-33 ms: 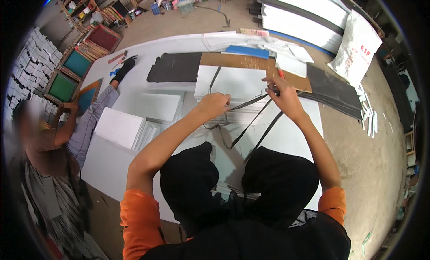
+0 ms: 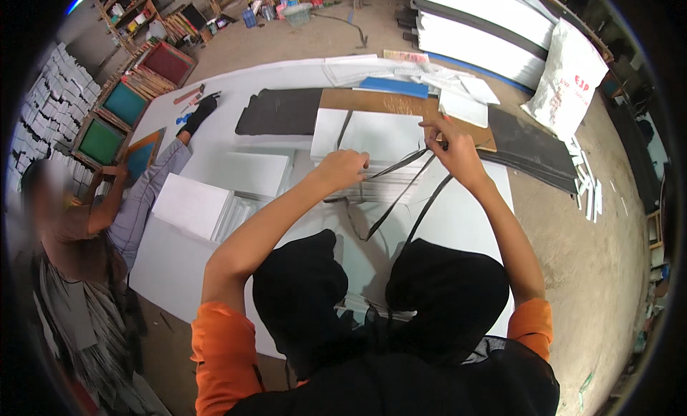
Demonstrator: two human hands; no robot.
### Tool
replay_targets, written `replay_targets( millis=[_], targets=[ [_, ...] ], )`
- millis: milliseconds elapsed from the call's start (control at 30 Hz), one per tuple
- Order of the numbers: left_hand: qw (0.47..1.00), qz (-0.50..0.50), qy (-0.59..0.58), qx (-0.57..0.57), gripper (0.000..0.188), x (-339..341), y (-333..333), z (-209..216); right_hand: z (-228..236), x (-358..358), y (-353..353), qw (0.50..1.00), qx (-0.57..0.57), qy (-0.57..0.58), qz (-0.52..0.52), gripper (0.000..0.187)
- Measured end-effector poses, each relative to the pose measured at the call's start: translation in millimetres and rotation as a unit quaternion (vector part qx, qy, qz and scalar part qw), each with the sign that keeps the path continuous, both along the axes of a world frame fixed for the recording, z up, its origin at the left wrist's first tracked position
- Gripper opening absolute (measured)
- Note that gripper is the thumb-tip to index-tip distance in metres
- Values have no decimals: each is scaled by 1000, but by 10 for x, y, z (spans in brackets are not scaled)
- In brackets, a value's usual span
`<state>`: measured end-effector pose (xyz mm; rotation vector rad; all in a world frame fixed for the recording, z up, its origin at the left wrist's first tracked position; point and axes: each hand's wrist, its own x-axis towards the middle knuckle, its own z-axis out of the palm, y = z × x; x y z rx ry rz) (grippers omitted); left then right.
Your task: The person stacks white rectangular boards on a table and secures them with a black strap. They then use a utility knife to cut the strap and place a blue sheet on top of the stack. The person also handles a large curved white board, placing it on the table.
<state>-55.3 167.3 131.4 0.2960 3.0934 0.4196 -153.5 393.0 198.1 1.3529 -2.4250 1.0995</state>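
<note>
A stack of white rectangular sheets (image 2: 383, 129) lies in front of me, with a black strap (image 2: 348, 124) running over its top near the left side. My left hand (image 2: 342, 168) is closed on the strap at the near edge of the stack. Pinched at the stack's near right corner, the strap is also in my right hand (image 2: 455, 152). Between the two hands it runs fairly taut. Loose lengths of it hang down in loops toward my knees.
Left of me are two more white stacks (image 2: 192, 205) (image 2: 252, 171). Behind the strapped stack lie a brown board (image 2: 401, 101), a dark sheet (image 2: 279, 112) and white offcuts (image 2: 464, 107). A co-worker (image 2: 86, 223) sits at far left, leg stretched over the white surface. A white sack (image 2: 570, 83) stands right.
The fingers of my right hand have shifted slightly at the strap. My left hand keeps nearly the same place.
</note>
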Motion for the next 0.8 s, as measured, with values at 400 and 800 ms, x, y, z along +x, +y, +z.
replay_targets(
  millis=[400, 800],
  targets=[
    [996, 35, -15, -85, 20, -66, 55, 94, -103, -413, 526, 983, 28, 78, -163, 24],
    [985, 122, 31, 117, 21, -223, 80, 64, -842, -282, 226, 970, 187, 116, -100, 29]
  ],
)
